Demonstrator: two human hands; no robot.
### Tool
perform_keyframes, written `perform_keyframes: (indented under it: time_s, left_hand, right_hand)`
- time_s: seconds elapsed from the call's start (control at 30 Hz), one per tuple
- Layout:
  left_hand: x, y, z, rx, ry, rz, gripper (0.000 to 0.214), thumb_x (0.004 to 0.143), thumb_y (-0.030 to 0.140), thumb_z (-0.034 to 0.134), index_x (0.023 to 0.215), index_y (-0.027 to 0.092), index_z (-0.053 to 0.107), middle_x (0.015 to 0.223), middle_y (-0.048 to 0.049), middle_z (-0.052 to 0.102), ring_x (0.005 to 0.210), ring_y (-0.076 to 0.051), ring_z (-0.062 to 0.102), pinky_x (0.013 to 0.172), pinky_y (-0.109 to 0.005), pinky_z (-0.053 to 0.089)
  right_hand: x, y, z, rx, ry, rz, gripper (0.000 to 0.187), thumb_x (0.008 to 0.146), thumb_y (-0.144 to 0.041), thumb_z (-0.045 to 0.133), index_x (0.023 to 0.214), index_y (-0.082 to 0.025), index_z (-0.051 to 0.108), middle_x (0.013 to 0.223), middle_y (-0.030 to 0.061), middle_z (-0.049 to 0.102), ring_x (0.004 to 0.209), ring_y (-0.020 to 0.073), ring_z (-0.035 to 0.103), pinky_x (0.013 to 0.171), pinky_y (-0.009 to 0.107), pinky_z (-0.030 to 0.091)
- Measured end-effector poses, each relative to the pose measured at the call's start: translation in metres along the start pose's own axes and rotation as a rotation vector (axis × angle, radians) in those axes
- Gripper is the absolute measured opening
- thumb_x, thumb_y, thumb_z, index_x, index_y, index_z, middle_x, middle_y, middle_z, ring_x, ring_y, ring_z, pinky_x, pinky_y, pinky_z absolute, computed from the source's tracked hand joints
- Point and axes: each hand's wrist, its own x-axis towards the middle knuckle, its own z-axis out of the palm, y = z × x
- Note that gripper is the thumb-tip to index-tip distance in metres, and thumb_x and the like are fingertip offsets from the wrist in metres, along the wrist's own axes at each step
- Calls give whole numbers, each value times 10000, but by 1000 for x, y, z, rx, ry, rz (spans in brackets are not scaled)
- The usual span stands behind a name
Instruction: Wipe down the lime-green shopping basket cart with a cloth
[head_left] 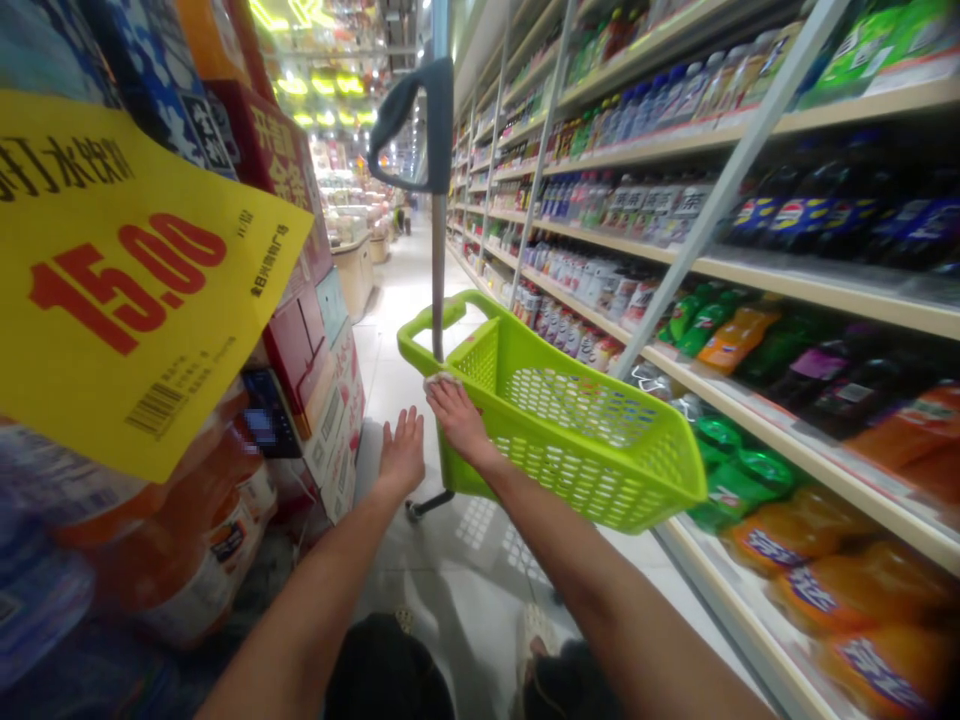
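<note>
A bright green shopping basket [540, 425] with perforated walls stands in the aisle on a wheeled frame, with nothing seen inside it. My right hand [459, 418] presses a small whitish cloth [441, 380] against the basket's left rim, close to the foot of the metal pole [438, 275]. Atop that pole is a dark grey loop handle [442, 125]. My left hand [403, 450] hovers just left of the basket, fingers spread and holding nothing.
Shelves [817, 295] of bottled drinks line the right side, near the basket. At left, stacked cartons [289, 355] and orange drink bottles [180, 575] rise behind a big yellow price sign [150, 270]. The tiled aisle floor [386, 345] runs ahead between them.
</note>
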Motion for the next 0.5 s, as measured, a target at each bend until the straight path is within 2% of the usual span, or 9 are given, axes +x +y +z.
perform_keyframes:
  time_s: [0.1,0.17,0.27,0.37,0.43,0.5]
  left_hand:
    - [0,-5,-6,2,-11,-15,718,695,47,380,1397,87,234,1503,-106,145,1378,-230,117,1102,-462,159]
    - [4,-5,-14,2,-23,-9,714,699,48,383,1395,74,231,1502,-116,139,1377,-239,118,1101,-465,160]
    - [16,2,-31,-1,-8,22,712,711,76,399,1397,54,212,1503,-129,122,1379,-251,98,1100,-474,150]
    - [36,15,-52,-25,39,50,692,745,127,399,1400,46,194,1503,-135,117,1380,-260,91,1099,-494,134]
    - [49,25,-63,-33,87,68,663,771,146,380,1401,56,195,1504,-129,116,1381,-251,90,1102,-493,123]
    - [58,36,-70,-26,116,121,621,803,157,343,1399,55,201,1503,-134,124,1380,-248,93,1099,-500,120]
  right_hand:
    - [-28,-3,20,15,-104,-34,399,843,-59,388,1197,-149,548,1332,116,476,1322,205,298,1067,462,297]
    - [-44,-4,24,35,-110,-41,403,836,-51,383,1190,-144,554,1304,127,504,1308,205,325,1048,460,326]
    - [-45,2,6,71,27,-14,465,824,-45,373,1261,-146,492,1360,119,443,1345,201,242,1075,470,276]
    - [-25,21,-23,82,199,84,524,808,-51,383,1322,-149,422,1423,99,351,1371,205,150,1110,476,199]
    - [-13,33,-34,91,206,163,535,798,-48,385,1323,-145,419,1418,104,358,1360,214,193,1101,477,227]
    - [-8,40,-36,111,172,239,517,804,-51,368,1309,-139,437,1398,116,388,1333,218,271,1074,464,291]
